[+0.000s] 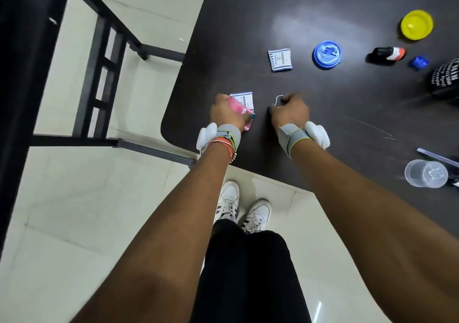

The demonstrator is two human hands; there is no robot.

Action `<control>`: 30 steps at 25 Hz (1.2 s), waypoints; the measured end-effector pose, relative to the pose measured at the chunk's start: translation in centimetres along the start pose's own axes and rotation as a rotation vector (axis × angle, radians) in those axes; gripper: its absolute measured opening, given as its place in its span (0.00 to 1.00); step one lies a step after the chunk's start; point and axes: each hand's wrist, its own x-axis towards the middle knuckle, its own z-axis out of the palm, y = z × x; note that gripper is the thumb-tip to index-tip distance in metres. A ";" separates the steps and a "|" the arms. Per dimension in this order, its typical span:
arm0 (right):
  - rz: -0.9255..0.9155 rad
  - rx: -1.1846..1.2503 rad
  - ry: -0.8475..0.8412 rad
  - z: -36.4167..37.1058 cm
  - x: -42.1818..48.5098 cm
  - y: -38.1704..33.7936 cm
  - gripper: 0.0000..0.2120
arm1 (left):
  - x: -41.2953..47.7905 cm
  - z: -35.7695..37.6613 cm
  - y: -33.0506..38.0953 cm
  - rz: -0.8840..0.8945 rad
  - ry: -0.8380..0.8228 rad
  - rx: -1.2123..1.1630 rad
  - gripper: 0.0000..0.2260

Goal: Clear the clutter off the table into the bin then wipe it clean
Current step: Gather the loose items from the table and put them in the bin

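Pinches a pink packet in the curled fingers of the left hand, at the near left corner of the table, right on top of a white printed sachet. Closes the right hand just to the right over a thin white scrap; too blurred to tell whether gripped or only touched.

Best to slide the sachet up under the packet and lift both in the one left-hand grip, thumb pressed down against slipping. For the scrap, probably too flat to pick straight up: drag toward the near table edge, then nip between thumb and forefinger.

Farther out to the right: a second sachet, a blue lid, a yellow lid, a small blue cap, and at the near right a clear cup. Leave for later trips. No bin in view, so look for one before turning away with full hands.
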 end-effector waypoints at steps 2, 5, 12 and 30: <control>0.037 -0.060 -0.041 -0.4 -0.2 0.0 0.05 | -0.1 -0.5 0.4 0.035 0.000 0.007 0.22; 0.036 -0.083 -0.044 -1.2 -0.4 0.0 0.06 | 0.5 -1.4 1.6 0.089 -0.024 0.040 0.20; -0.139 -0.035 0.044 -1.3 2.8 -2.6 0.05 | 1.9 -0.1 3.7 0.158 -0.002 0.289 0.14; -0.210 0.067 0.084 -2.8 6.7 -4.6 0.05 | 3.2 1.2 3.5 0.186 -0.024 0.233 0.16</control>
